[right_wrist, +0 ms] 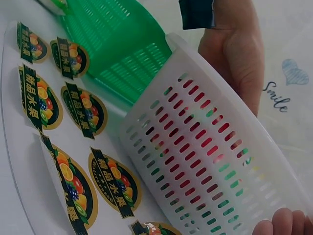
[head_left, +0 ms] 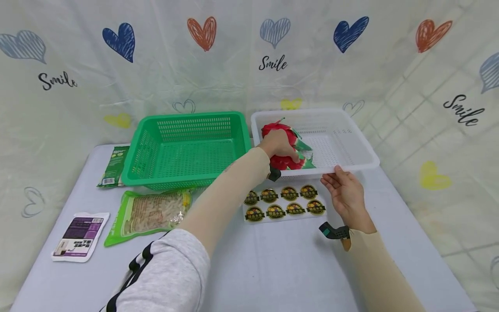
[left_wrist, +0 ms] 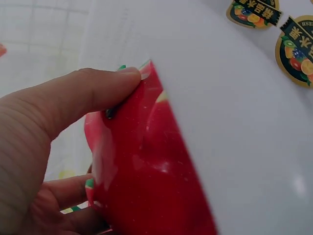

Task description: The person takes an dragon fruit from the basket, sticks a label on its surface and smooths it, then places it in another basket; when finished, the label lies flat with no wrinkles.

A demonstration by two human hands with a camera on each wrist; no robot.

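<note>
My left hand [head_left: 278,145] is down inside the white basket [head_left: 360,145], at its left end, gripping a red dragon fruit [left_wrist: 156,161] with green tips. In the left wrist view the thumb lies across its glossy skin, while some fingers are partly hidden behind it. A second dragon fruit [head_left: 277,126] sits behind, partly covered by the hand. At the basket's front rim, my right hand [head_left: 347,197] pinches the edge, thumb on top and fingers below. Red and green show through the slotted wall [right_wrist: 195,147] in the right wrist view.
A sheet of round fruit stickers [head_left: 284,203] lies in front of the white basket. On the left stands a green basket [head_left: 187,160], with a green packet [head_left: 115,167], a green-edged clear bag [head_left: 156,212] and a purple-white pouch [head_left: 80,237] around it.
</note>
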